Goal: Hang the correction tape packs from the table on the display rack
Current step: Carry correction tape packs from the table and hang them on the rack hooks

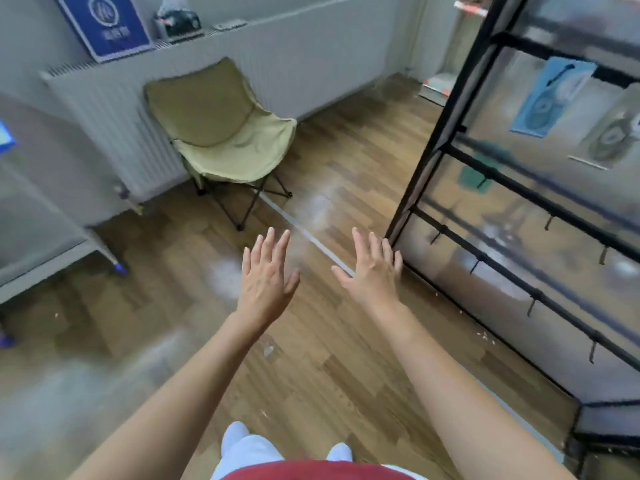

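Both arms are stretched forward over the wooden floor [311, 358]. The left hand [266, 271] is flat, fingers [268, 242] straight and slightly spread, gripping nothing. The right hand [372, 268] looks the same, fingers released, thumb out, nothing held. Its outer edge sits just beside the foot of the display rack [419, 188]; whether it touches is hard to tell.

On the rack's upper bar, well above the hands, a blue correction tape pack [550, 98] hangs with a grey correction tape pack [616, 133] beside it, both blurred. The table [34, 230] shows at the far left, well apart from the rack. A folding chair [221, 133] stands ahead, with bare floor between it and the hands.
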Demonstrator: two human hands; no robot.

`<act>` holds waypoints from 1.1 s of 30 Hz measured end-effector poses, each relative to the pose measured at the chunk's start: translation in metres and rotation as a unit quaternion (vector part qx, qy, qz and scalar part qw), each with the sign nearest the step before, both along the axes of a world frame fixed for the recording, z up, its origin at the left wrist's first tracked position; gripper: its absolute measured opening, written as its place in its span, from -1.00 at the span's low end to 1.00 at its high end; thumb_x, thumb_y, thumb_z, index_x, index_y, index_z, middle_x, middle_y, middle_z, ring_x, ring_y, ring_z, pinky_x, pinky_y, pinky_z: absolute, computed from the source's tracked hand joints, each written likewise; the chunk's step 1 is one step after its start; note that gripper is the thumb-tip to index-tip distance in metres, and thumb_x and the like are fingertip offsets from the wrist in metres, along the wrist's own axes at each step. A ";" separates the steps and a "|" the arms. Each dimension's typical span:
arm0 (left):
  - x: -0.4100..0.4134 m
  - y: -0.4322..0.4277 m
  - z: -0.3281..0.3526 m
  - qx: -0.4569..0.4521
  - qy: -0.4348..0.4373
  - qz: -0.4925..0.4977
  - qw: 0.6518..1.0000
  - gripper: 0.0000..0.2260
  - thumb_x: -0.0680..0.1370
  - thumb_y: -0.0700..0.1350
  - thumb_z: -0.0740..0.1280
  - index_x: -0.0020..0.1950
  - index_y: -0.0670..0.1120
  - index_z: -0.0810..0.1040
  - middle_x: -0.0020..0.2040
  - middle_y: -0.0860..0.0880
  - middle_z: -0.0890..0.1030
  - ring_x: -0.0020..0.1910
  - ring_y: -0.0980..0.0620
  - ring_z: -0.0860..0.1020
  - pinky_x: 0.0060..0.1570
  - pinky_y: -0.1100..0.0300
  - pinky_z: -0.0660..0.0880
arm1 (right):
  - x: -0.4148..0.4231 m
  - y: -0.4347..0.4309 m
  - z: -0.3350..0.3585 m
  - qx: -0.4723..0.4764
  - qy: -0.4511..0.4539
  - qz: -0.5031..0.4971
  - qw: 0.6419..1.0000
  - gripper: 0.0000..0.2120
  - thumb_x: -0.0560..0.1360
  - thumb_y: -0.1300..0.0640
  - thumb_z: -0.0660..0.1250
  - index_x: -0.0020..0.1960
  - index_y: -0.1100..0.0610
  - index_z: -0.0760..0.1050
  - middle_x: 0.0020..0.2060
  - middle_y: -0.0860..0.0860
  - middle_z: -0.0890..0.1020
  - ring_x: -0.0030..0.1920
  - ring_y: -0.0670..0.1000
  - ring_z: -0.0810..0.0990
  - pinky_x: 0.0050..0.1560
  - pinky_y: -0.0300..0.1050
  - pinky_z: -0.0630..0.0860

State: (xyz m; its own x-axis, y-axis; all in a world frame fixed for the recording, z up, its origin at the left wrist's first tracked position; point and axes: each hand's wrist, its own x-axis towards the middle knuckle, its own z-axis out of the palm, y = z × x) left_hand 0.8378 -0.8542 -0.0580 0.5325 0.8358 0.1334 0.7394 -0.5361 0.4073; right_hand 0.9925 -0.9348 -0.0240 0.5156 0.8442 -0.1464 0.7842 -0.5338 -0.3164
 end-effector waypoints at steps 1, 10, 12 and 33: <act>-0.017 0.006 0.001 0.000 -0.001 0.017 1.000 -0.41 0.59 -0.01 0.25 0.55 -0.05 0.08 0.56 -0.12 0.08 0.53 -0.14 0.04 0.47 -0.01 -0.08 | -0.012 0.011 0.002 0.001 -0.002 0.013 1.000 -0.28 0.55 -0.18 0.18 0.56 -0.03 -0.10 0.54 0.10 0.03 0.53 0.15 -0.03 0.48 0.13 -0.12; -0.215 0.088 0.016 0.009 0.022 0.157 0.987 -0.43 0.60 0.02 0.19 0.56 -0.02 0.04 0.57 -0.11 0.02 0.54 -0.11 -0.01 0.47 0.01 -0.14 | -0.189 0.133 0.011 0.005 -0.004 0.133 0.991 -0.29 0.55 -0.17 0.17 0.56 -0.02 -0.10 0.54 0.11 0.04 0.53 0.15 -0.03 0.47 0.13 -0.10; -0.257 0.105 0.016 0.006 0.026 0.185 0.982 -0.43 0.61 0.02 0.18 0.56 -0.03 0.04 0.57 -0.11 0.02 0.54 -0.10 -0.01 0.47 0.00 -0.15 | -0.230 0.159 0.011 0.004 -0.006 0.155 0.988 -0.29 0.55 -0.16 0.17 0.56 -0.01 -0.09 0.54 0.11 0.05 0.53 0.15 -0.03 0.47 0.13 -0.10; -0.513 0.314 0.007 -0.015 0.008 0.431 0.902 -0.47 0.62 0.01 0.16 0.55 -0.03 0.07 0.57 -0.07 0.05 0.54 -0.06 0.01 0.48 0.04 -0.11 | -0.498 0.445 0.007 0.026 0.007 0.409 0.912 -0.36 0.60 -0.10 0.11 0.56 -0.01 -0.11 0.54 0.11 0.04 0.54 0.14 -0.04 0.49 0.08 -0.06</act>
State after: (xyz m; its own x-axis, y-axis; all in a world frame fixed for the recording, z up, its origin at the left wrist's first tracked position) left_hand 0.3245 -0.5400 -0.0514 -0.3152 0.9435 0.1027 0.8824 0.2515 0.3977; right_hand 0.4950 -0.4894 -0.0170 -0.2908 0.9518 -0.0976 0.9091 0.2431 -0.3383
